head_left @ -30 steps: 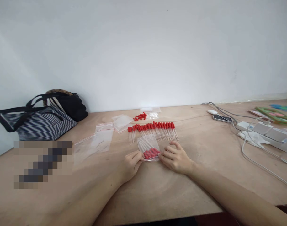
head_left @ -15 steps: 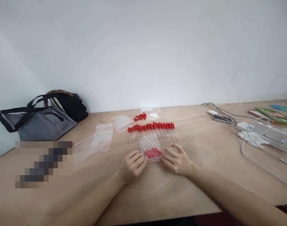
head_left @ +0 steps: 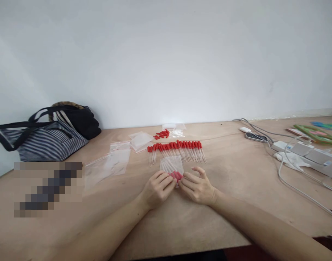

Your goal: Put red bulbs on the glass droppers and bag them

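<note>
A small clear zip bag (head_left: 171, 163) lies on the table, its zip edge toward me. Inside it are several glass droppers with red rubber bulbs, bulbs at the near end. My left hand (head_left: 159, 186) pinches the bag's near edge from the left. From the other side, my right hand (head_left: 196, 186) pinches the same edge, its index finger raised and bent. The fingertips of both hands nearly meet and hide most of the zip. Just beyond the bag, a row of red-topped droppers (head_left: 178, 146) lies side by side, tips toward me.
Flat zip bags (head_left: 119, 157) lie to the left, with more plastic bags (head_left: 141, 141) behind them. Loose red bulbs (head_left: 162, 134) sit beside thin clear tubes (head_left: 178, 132) at the back. A striped bag (head_left: 51, 145) stands far left. Cables, a phone (head_left: 256, 137) and power strip (head_left: 318, 156) are right.
Both hands have drawn together along the bag's near edge, the left moving right and the right moving left. They now cover more of the zip and the red bulbs.
</note>
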The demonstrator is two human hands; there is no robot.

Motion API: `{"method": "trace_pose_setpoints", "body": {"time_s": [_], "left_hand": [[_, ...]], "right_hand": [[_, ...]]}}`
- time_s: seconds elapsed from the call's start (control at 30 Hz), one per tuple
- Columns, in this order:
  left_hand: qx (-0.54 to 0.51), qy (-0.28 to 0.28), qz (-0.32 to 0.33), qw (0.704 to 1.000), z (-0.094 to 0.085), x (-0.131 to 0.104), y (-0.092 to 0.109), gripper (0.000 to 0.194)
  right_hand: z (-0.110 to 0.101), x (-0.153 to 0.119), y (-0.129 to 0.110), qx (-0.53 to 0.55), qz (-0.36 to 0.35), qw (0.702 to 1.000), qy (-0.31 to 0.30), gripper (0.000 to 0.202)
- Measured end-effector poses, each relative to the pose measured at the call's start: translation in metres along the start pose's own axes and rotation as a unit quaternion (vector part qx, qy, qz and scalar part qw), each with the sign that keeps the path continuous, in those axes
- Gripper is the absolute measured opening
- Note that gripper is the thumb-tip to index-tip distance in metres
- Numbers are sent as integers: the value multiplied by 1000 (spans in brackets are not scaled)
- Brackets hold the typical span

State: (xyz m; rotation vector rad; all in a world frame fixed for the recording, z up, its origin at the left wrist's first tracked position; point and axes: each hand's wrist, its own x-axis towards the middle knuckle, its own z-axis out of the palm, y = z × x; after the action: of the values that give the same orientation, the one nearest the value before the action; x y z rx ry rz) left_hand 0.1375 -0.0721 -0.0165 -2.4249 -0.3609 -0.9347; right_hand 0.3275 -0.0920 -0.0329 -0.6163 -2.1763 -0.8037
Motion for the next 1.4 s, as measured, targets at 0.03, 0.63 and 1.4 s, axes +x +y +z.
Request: {"method": "trace_pose_setpoints", "body": {"time_s": [0.03,0.63,1.4], "left_hand": [[0,3,4,1000,1,0,1,12],[-2,15,29,999,-5,-10,-8,9],[-18,8,-1,1000,-11,-26,-18,9]], "right_hand": [[0,0,-1,-1,4,1000,3,24],[3,-9,1,1,46,999,-11,14],[-9,-14,17,-49,0,999,22,20]]}}
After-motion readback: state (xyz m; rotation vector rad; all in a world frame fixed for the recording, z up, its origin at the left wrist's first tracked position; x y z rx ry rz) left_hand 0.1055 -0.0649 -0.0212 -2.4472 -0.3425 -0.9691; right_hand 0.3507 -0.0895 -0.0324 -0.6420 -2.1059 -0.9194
